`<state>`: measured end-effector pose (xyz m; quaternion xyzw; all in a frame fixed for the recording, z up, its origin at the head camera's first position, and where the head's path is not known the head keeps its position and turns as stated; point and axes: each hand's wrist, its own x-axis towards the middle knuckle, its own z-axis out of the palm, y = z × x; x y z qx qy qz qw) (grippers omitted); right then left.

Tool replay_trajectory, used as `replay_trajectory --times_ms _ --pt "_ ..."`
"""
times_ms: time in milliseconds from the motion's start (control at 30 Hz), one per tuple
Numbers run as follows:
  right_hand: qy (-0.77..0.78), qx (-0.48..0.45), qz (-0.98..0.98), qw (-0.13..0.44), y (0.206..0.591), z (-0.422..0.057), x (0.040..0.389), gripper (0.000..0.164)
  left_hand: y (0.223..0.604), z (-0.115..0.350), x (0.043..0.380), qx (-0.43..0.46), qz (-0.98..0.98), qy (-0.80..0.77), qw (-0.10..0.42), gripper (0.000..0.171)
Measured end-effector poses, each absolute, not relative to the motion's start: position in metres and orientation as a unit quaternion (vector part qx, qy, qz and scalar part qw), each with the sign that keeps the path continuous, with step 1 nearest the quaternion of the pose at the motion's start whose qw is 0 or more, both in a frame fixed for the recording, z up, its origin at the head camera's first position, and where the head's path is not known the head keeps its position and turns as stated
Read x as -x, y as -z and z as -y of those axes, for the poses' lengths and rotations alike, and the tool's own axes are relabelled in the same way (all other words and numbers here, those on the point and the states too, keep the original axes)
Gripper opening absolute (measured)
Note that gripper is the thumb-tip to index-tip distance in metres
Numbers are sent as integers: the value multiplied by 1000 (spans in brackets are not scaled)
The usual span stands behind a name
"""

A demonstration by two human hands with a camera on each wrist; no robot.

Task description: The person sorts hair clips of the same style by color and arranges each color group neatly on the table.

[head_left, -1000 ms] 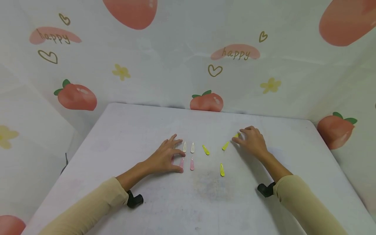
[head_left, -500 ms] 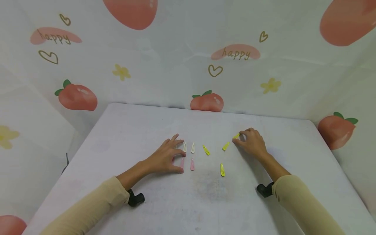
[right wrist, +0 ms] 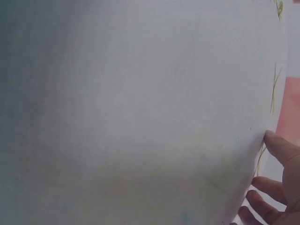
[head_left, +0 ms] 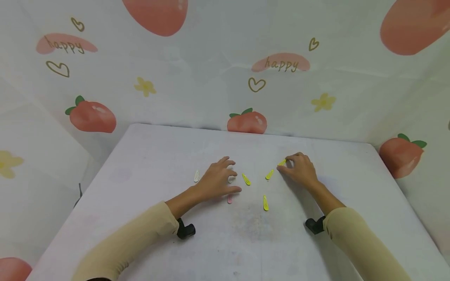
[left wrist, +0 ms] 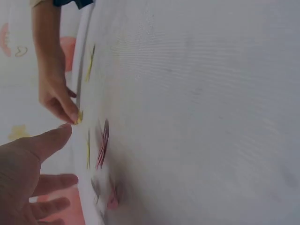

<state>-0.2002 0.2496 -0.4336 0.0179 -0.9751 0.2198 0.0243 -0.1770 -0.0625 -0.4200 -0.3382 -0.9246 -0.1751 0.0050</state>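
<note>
My left hand [head_left: 219, 180] hovers with spread fingers over the row of snap hair clips, gripping nothing. Partly under it show a white hair clip [head_left: 231, 179] and a pink hair clip [head_left: 229, 199]; others are hidden by the hand. To its left lies another white hair clip [head_left: 196, 176]. My right hand [head_left: 300, 169] pinches a yellow hair clip [head_left: 282, 162] between thumb and index finger at the tabletop. Nearby lie more yellow hair clips: one slanted just left of it [head_left: 269, 174], one farther left [head_left: 246, 179], and one nearer me [head_left: 265, 203].
The white-covered table [head_left: 232, 249] reaches back to a hanging cloth [head_left: 204, 78] printed with peaches, flowers and hearts. Black devices are worn at the left wrist [head_left: 186, 230] and right wrist [head_left: 315, 225].
My left hand has moved right across the clips, uncovering a white clip on the left and covering those in the middle. The right hand stays nearly still at the yellow clip.
</note>
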Motion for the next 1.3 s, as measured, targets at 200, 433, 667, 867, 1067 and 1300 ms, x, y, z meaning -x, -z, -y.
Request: replay_trajectory --times_ms 200,433,667,867,1067,1300 --pt "-223 -14 975 17 434 -250 202 54 427 35 184 308 940 144 -24 53" --pt "-218 -13 976 26 434 -252 201 53 428 23 189 308 939 149 -23 50" --pt "-223 -18 974 24 435 -251 202 54 429 28 198 335 928 156 -42 52" --pt "-219 -13 975 27 436 -253 201 54 421 33 217 383 904 160 -100 61" --pt "-220 -10 975 23 435 -252 202 54 419 33 228 398 891 169 -139 54" --pt "-218 -4 976 21 436 -252 202 54 424 30 225 394 894 177 -117 49"
